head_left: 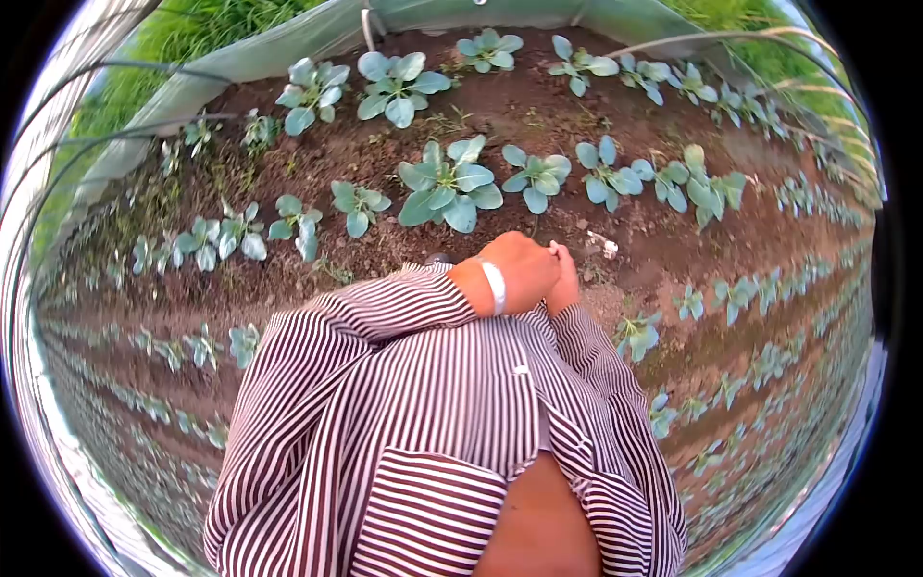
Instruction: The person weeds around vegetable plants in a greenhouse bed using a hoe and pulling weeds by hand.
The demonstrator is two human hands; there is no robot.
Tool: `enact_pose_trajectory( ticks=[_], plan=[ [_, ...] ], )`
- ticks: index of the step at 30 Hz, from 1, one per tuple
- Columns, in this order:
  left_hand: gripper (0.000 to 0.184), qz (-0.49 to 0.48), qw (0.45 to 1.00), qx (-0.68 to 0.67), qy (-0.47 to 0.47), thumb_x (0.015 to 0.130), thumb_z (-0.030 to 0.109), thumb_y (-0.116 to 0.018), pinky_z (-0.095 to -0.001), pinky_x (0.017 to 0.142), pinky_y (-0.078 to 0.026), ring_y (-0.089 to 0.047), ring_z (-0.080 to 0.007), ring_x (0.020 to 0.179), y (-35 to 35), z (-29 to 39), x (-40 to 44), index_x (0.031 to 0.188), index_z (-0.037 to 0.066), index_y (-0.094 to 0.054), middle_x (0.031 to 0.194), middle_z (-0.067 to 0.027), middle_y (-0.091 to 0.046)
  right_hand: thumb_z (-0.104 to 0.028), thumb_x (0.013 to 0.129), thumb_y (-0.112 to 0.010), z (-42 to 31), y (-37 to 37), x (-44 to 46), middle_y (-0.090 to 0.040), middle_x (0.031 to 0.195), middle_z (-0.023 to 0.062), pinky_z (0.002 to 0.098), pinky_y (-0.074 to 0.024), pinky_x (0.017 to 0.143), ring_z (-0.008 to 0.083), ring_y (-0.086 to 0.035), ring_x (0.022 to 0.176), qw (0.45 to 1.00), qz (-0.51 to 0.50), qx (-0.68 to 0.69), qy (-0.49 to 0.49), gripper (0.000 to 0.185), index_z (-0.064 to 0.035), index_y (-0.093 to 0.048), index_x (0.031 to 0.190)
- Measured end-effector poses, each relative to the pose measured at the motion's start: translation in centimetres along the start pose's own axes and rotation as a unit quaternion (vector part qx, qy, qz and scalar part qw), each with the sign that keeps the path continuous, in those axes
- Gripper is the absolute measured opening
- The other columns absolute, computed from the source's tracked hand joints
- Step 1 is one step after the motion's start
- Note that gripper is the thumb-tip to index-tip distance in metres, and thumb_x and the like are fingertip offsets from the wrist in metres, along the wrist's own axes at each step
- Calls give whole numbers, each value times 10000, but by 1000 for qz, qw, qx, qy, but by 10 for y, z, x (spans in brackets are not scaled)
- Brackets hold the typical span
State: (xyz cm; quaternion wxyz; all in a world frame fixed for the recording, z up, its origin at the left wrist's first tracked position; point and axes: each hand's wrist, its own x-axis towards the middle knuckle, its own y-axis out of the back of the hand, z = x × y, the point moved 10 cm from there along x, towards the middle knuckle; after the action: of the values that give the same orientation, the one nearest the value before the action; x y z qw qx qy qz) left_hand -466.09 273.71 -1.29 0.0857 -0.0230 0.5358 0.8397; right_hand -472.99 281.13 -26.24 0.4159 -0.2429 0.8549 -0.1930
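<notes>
My left hand (519,271), with a white band (494,287) round its wrist, is closed in front of my striped shirt. Against its right side rests my right hand (564,281), its fingers bent and pressed together. The two hands touch; whatever lies inside them, if anything, is hidden. Just beyond them grow a large leafy plant (449,183) and a smaller one (536,177) in brown soil. A small whitish object (603,244) lies on the soil to the right of my hands.
Rows of similar leafy plants (398,87) run across the soil (519,101). Greenish netting (279,48) borders the far side, with grass behind it. Thin curved hoops (163,65) arch over both sides. More rows (735,298) lie to the right and left of my body.
</notes>
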Motion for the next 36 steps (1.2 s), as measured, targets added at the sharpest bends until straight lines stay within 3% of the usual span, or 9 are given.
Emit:
enact_pose_trajectory(
  ticks=[5, 12, 17, 19, 25, 27, 30, 32, 36],
  plan=[
    [179, 2, 1000, 13, 20, 702, 138, -583, -354, 557, -499, -650, -248, 633, 48, -13, 64, 837, 35, -640, 719, -116, -657, -116, 810, -580, -86, -40, 6, -603, 783, 52, 276, -463, 694, 138, -565, 728, 943, -50, -285, 164, 110, -39, -545, 880],
    [128, 107, 985, -53, 124, 668, 187, -605, -346, 539, -500, -650, -218, 624, 115, -19, 161, 647, 83, -676, 650, -65, -655, -103, 796, -589, -105, 29, 121, -596, 837, 77, 284, -448, 668, 130, -555, 733, 817, -189, -544, 22, 214, -1, -520, 970],
    [213, 114, 979, -36, 167, 704, 192, -600, -366, 521, -495, -644, -263, 626, 130, -36, 172, 871, 64, -630, 632, -93, -628, -93, 785, -596, -107, 77, 162, -591, 875, 94, 291, -438, 649, 124, -548, 737, 705, -313, -635, -50, 292, 26, -502, 1035],
    [215, 118, 971, -37, 202, 745, 207, -586, -383, 498, -488, -629, -281, 576, 140, -59, 139, 918, 79, -587, 548, -93, -582, -89, 781, -599, -111, 93, 169, -589, 891, 101, 293, -434, 642, 122, -545, 738, 695, -300, -651, -66, 324, 36, -494, 1061],
    [398, 201, 898, -164, 355, 716, 219, -664, -354, 589, -490, -644, -230, 644, 120, -140, -8, 1103, 161, -592, 742, -27, -681, -125, 724, -732, -114, 31, 155, -652, 865, 103, 284, -477, 714, 137, -610, 762, 720, -249, -639, -102, 374, 44, -588, 1025],
    [406, 204, 868, -196, 408, 709, 247, -688, -343, 622, -500, -657, -217, 687, 91, -150, -59, 1091, 144, -595, 760, -43, -684, -132, 716, -744, -117, 9, 163, -651, 854, 109, 273, -475, 720, 133, -610, 752, 681, -257, -682, 76, 356, 43, -600, 991],
    [437, 241, 838, -248, 422, 712, 269, -706, -330, 608, -500, -657, -207, 651, 46, -134, -127, 1096, 97, -588, 792, -74, -686, -29, 675, -762, -81, 22, 206, -625, 991, 128, 324, -484, 815, 202, -609, 891, 715, -344, -602, 85, 384, -4, -517, 970],
    [489, 251, 790, -338, 446, 709, 254, -721, -309, 594, -498, -653, -187, 624, 29, -114, -177, 1129, 57, -568, 801, -89, -686, 14, 671, -742, -82, -59, 140, -625, 993, 132, 345, -475, 841, 203, -602, 937, 725, -343, -595, 46, 373, -25, -479, 934],
    [593, 215, 735, -403, 502, 704, 241, -737, -286, 612, -491, -641, -158, 620, 4, -76, -248, 1222, 60, -514, 811, -89, -681, 26, 684, -710, -44, -149, 98, -614, 900, 113, 347, -435, 894, 187, -590, 919, 624, -468, -612, 130, 340, -41, -449, 891]
  ],
)
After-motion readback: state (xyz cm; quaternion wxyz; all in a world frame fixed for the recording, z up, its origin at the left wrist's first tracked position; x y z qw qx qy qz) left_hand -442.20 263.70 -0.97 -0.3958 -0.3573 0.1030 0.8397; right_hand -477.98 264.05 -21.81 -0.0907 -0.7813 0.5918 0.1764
